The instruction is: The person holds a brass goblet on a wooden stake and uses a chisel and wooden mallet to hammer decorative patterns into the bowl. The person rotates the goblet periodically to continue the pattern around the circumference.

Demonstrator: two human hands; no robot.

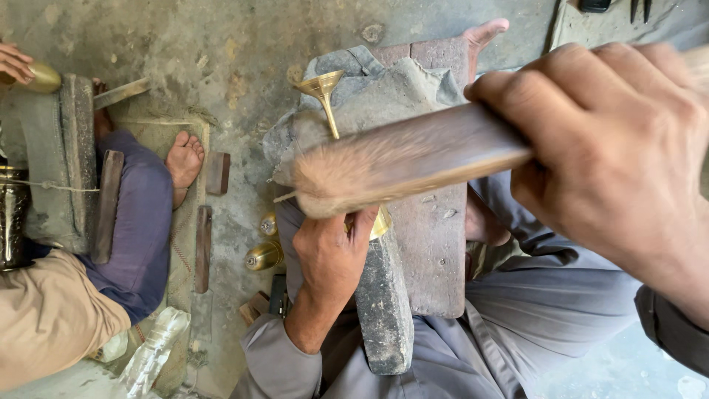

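My right hand (613, 148) grips the dark wooden handle of a brush (399, 159), whose tan bristles blur at its left end. My left hand (332, 255) is closed on the wide base of a brass goblet-shaped piece (323, 92), most of which the brush hides. The piece lies on a grey cloth (384, 92) draped over a wooden block (432, 244) held between my knees. The flared brass cup end points away from me. My bare toe (484, 33) shows beyond the block.
Two small brass pieces (264, 255) lie on the concrete floor left of my hand. Another person sits at left, bare foot (183, 159) out, a hand (15, 63) on a brass object over a padded block (55, 162). A plastic bottle (151, 351) lies nearby.
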